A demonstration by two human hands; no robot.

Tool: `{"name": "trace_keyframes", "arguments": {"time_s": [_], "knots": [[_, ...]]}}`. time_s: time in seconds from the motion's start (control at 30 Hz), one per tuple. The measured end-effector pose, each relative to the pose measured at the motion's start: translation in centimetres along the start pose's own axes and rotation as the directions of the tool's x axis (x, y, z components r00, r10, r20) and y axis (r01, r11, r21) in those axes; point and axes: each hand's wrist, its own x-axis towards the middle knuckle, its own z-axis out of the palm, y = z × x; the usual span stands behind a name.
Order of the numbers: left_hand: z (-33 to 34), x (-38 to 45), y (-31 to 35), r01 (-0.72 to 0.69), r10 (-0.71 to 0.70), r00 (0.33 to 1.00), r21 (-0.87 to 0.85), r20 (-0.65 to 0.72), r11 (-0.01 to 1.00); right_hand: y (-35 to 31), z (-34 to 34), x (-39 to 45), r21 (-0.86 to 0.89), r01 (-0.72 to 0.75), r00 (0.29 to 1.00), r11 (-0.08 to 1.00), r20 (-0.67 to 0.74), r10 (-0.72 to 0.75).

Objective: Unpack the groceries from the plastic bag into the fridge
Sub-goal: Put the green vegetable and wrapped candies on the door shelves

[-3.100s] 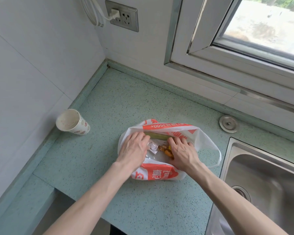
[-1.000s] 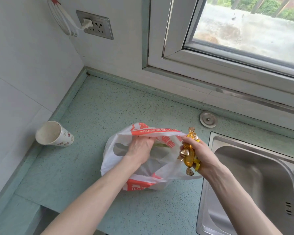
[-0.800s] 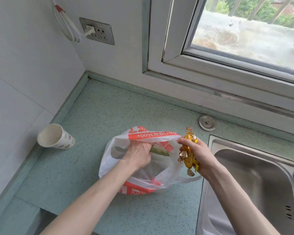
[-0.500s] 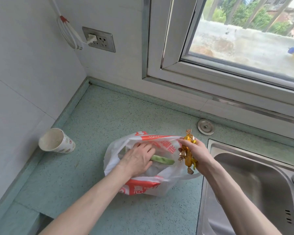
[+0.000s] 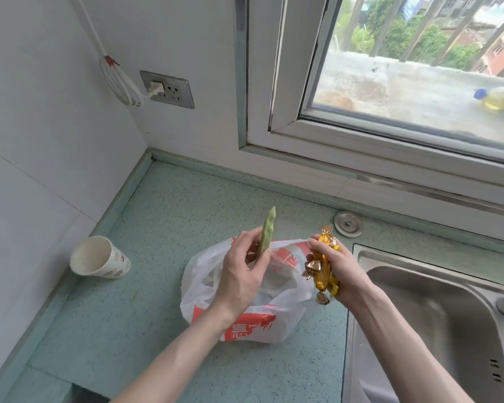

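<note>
On my feed I see a paper cup (image 5: 101, 258) lying on its side on the speckled green tabletop (image 5: 169, 216), near the left wall. A steel sink (image 5: 437, 324) sits at the right, with a round metal cap (image 5: 348, 223) just behind it. On the wall, a white plug (image 5: 157, 88) sits in the socket (image 5: 169, 89), its looped cord (image 5: 115, 80) hanging beside it. A window (image 5: 413, 82) fills the upper right.

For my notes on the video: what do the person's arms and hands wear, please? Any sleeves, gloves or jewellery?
Nothing visible is worn. The left hand and right hand are bare, without gloves, rings or watch. Both forearms are uncovered to the frame edge; no sleeves show.
</note>
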Motion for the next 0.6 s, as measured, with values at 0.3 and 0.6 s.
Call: {"name": "trace_keyframes", "arguments": {"time_s": [0.3,0.6], "knots": [[-1.8,-0.6,5.5,0.252,-0.276,0.961,-0.421,0.005,0.871,-0.9,2.5,-6.2,0.234,0.038,0.999,0.971,0.026,-0.045],[-2.1,-2.1,9.3,0.335,-0.243,0.937,-0.451,0.251,0.827,0.3,3.0,-13.2,0.43,0.199,0.98,0.881,-0.112,-0.166]]}}
